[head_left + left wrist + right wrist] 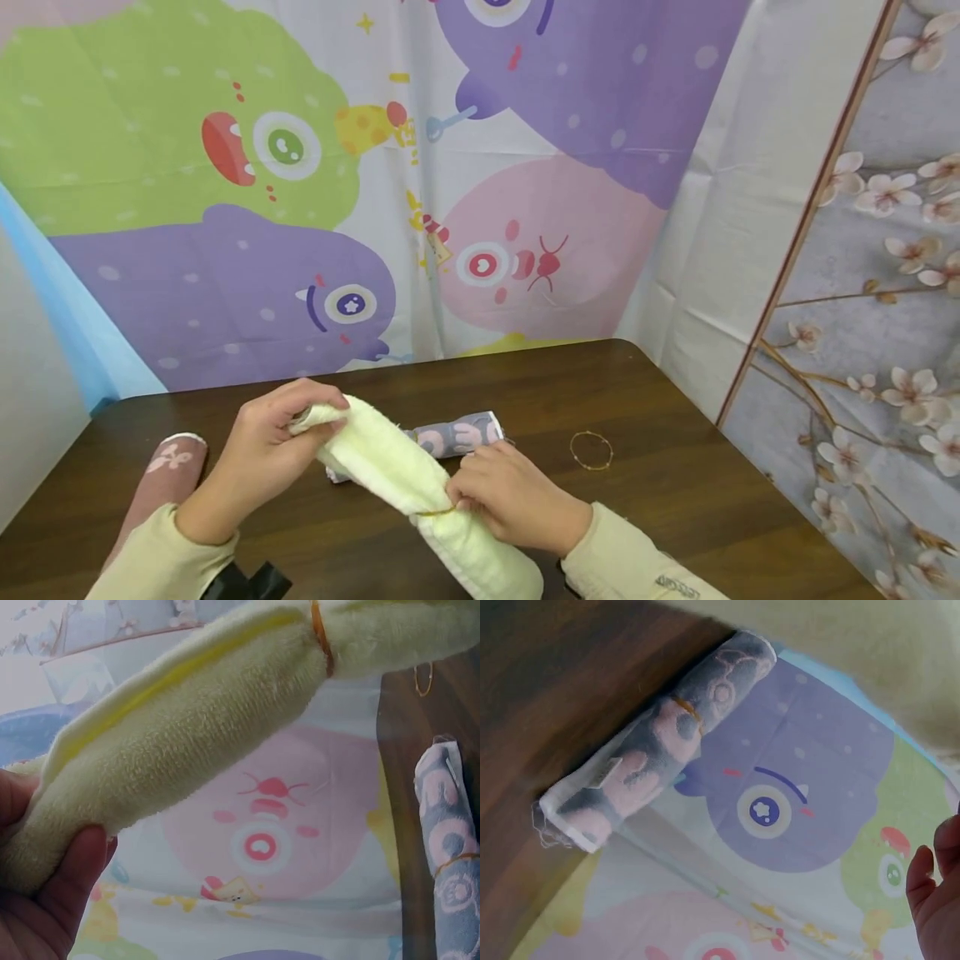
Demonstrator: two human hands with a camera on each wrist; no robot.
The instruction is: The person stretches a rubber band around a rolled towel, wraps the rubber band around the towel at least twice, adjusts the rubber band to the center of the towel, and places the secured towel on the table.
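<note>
A pale yellow towel [390, 457], rolled into a long bundle, slants across the front of the table, raised at its far left end. A thin orange-brown rubber band [435, 512] circles its middle and cinches it. My left hand [281, 450] pinches the far end between thumb and fingers; the left wrist view shows the thumb and fingers [75, 862] on the terry cloth. With curled fingers, my right hand [517, 496] holds the roll right beside the band. Its fingertips are partly hidden there.
Behind the yellow roll lies a grey and pink rolled towel [457, 436] with its own band [688, 712]. A dusty pink roll [168, 467] lies by my left forearm. One loose rubber band [592, 451] rests at right on the brown table [675, 508]. A cartoon curtain [420, 250] hangs behind.
</note>
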